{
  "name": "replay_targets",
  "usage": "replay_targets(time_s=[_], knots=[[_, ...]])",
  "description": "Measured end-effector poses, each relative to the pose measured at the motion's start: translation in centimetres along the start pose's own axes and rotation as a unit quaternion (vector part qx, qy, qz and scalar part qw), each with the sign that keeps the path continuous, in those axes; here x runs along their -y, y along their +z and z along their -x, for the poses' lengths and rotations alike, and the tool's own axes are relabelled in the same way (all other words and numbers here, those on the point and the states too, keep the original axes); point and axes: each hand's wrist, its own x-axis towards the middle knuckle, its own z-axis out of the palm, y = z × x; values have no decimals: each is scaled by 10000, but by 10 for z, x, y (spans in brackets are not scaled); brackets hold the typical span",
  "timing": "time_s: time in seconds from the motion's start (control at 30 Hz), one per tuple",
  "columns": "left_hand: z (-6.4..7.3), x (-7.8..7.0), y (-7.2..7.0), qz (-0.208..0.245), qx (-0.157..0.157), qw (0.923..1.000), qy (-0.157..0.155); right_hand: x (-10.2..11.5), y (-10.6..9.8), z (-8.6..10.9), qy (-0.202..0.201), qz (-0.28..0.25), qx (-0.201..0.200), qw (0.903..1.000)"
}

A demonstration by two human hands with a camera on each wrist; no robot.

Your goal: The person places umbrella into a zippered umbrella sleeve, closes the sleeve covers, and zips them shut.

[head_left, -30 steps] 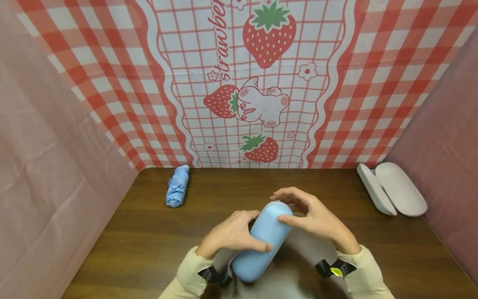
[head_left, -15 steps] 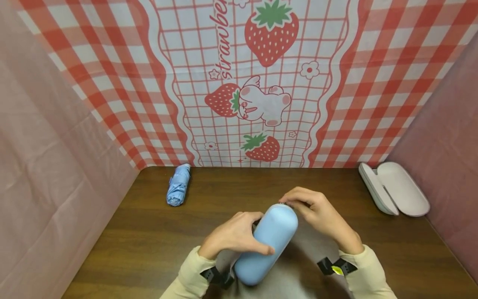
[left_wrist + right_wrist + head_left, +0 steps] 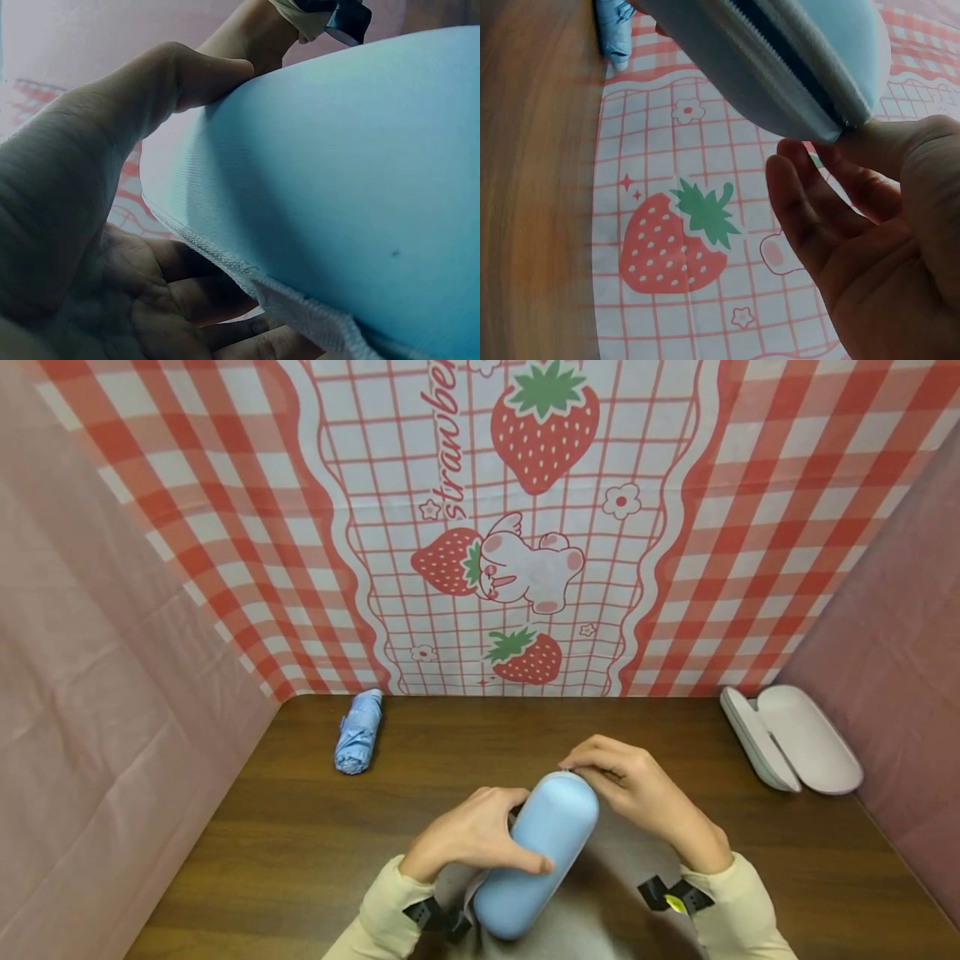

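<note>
A light blue zippered case point(image 3: 542, 852), long with rounded ends, is held tilted above the table's near part. My left hand point(image 3: 480, 831) grips it from the left, thumb point(image 3: 191, 75) across its smooth face and fingers behind it. At the case's far end, my right hand point(image 3: 637, 781) pinches the zipper pull between thumb and forefinger; the pull itself is mostly hidden. In the right wrist view, the zipper point(image 3: 780, 56) shows a dark band between two pale edges running up to that pinch. The other fingers point(image 3: 799, 199) of that hand are loosely bent.
A folded light blue umbrella point(image 3: 358, 732) lies at the back left of the wooden table point(image 3: 300, 860). An open whitish hard case point(image 3: 806, 739) lies at the back right. Behind the table hangs a strawberry-print cloth point(image 3: 480, 568), with pink cloth point(image 3: 112, 652) at the sides.
My right hand has gone from spread fingers around the case's far end to a pinch on the zipper pull there. The left hand keeps its grip; the case has shifted slightly right.
</note>
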Motion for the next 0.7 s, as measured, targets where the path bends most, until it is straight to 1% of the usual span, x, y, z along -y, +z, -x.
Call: replay_targets(time_s=[0.2, 0.43, 0.57, 0.7], knots=[[0, -2, 1, -18, 9, 10000, -22, -2, -3, 1, -192, -33, -92, 9998], [0, -2, 2, 131, -84, 9998, -125, -3, -3, -2, -506, 347, -347, 9975], [-1, -1, 1, 223, -209, 9992, -239, -6, -5, 0, -551, 480, -432, 9964], [-1, -1, -2, 284, -288, 9987, -320, -7, -6, 0, -487, 493, -445, 9966]])
